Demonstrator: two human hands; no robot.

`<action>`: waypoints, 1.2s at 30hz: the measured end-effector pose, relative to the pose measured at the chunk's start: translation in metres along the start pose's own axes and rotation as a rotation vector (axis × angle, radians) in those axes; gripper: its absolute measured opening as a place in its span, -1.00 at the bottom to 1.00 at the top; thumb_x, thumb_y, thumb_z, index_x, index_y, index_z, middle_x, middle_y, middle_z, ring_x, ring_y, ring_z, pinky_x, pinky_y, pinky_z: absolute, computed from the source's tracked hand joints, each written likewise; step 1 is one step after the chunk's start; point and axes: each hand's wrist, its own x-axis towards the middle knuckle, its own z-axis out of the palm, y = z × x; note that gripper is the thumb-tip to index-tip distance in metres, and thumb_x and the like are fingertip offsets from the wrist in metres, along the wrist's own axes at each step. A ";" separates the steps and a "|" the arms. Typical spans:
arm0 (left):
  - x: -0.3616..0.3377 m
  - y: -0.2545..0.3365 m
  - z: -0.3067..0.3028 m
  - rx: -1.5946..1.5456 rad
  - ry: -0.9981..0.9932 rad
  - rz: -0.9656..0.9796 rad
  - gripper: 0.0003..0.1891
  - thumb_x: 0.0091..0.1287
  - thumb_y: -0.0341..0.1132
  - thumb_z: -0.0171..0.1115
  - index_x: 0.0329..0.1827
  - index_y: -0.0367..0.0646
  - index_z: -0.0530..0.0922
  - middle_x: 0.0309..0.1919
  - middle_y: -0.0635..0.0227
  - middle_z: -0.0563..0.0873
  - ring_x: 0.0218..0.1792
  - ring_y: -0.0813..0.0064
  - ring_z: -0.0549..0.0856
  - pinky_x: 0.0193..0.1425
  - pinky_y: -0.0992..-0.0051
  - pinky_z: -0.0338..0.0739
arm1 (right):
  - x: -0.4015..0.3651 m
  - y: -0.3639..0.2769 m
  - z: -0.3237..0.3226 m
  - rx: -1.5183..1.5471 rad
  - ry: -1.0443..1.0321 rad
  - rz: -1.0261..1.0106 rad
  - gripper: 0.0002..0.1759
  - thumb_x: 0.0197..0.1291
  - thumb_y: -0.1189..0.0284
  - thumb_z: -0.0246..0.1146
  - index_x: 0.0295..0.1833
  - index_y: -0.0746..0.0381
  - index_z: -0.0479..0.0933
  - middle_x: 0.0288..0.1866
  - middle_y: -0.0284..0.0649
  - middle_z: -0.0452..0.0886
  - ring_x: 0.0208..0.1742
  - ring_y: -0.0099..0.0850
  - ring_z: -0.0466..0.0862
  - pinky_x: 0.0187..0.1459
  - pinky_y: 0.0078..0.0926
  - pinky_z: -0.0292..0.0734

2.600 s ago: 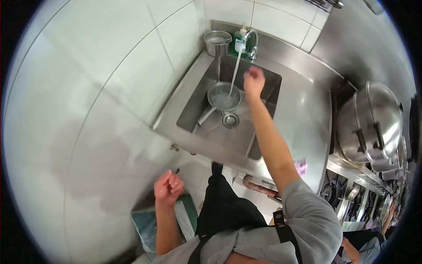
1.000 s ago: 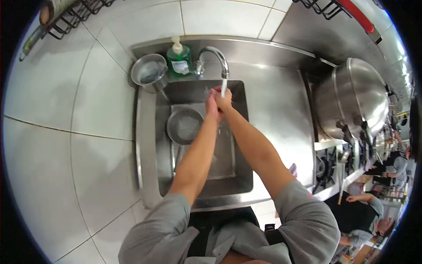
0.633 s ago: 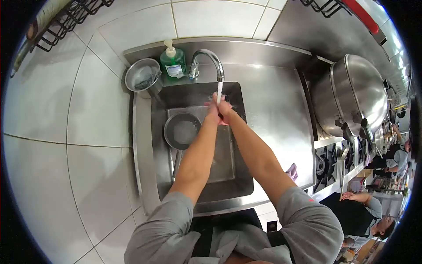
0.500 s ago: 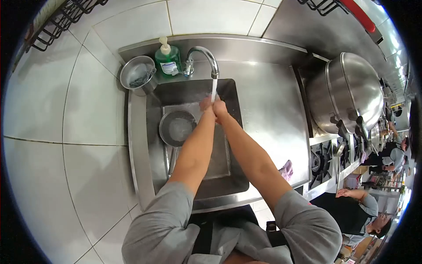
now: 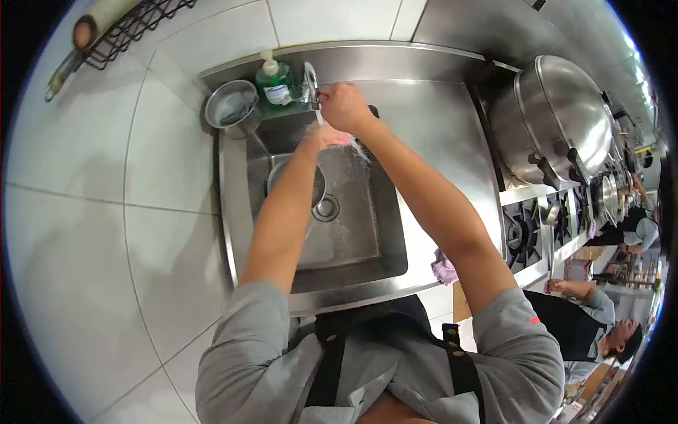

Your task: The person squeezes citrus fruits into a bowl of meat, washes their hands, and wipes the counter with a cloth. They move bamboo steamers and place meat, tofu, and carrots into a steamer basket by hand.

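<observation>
My right hand point(image 5: 344, 106) is up at the chrome faucet point(image 5: 308, 81), its fingers curled against the end of the spout. Just below, my left hand point(image 5: 332, 136) is in the running water over the steel sink point(image 5: 349, 233), fingers reaching to the right and partly blurred by spray. Water splashes off it toward the basin's right side. Beneath my left forearm a round metal pan point(image 5: 321, 182) lies in the sink, mostly hidden, beside the drain point(image 5: 325, 208).
A green pump soap bottle point(image 5: 275, 83) and a steel pot point(image 5: 233, 106) stand at the back left. On the counter's right front lies a purple cloth point(image 5: 443, 268). Farther right are a large lidded pot point(image 5: 558, 120), stove burners point(image 5: 520, 233) and a co-worker point(image 5: 572, 321).
My hands have parted: the right rose to the faucet, the left stayed under the water. The spout has swung left. The view has shifted, and the drain now shows.
</observation>
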 end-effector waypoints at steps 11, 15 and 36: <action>-0.179 -0.054 -0.002 0.223 0.134 -0.345 -0.60 0.23 -0.28 0.12 0.14 -0.14 0.47 0.13 0.21 0.50 0.16 0.35 0.46 -0.07 0.18 0.55 | -0.091 0.010 0.066 0.374 -0.040 -0.216 -0.71 -0.01 0.38 0.16 -0.12 0.16 0.59 -0.08 -0.04 0.58 -0.01 -0.20 0.58 0.00 -0.17 0.46; -0.214 -0.162 0.045 1.764 0.001 -0.482 -0.48 0.12 -0.31 0.19 0.21 -0.09 0.39 0.29 0.06 0.27 0.32 -0.03 0.20 0.28 0.04 0.24 | -0.291 -0.004 0.078 0.008 -0.465 0.507 -0.50 -0.01 0.42 0.22 0.15 0.14 0.45 0.32 0.06 0.24 0.35 0.11 0.19 0.11 0.24 0.23; -0.117 -0.222 0.404 1.483 -1.031 0.634 -0.31 -0.06 -0.42 0.23 0.26 -0.19 0.29 0.16 -0.11 0.38 0.23 -0.06 0.32 0.33 0.16 0.16 | -1.044 -0.179 0.098 0.270 0.844 2.429 -0.80 -0.17 0.40 0.20 -0.44 0.30 0.60 -0.41 -0.03 0.64 -0.40 -0.10 0.63 -0.31 -0.21 0.53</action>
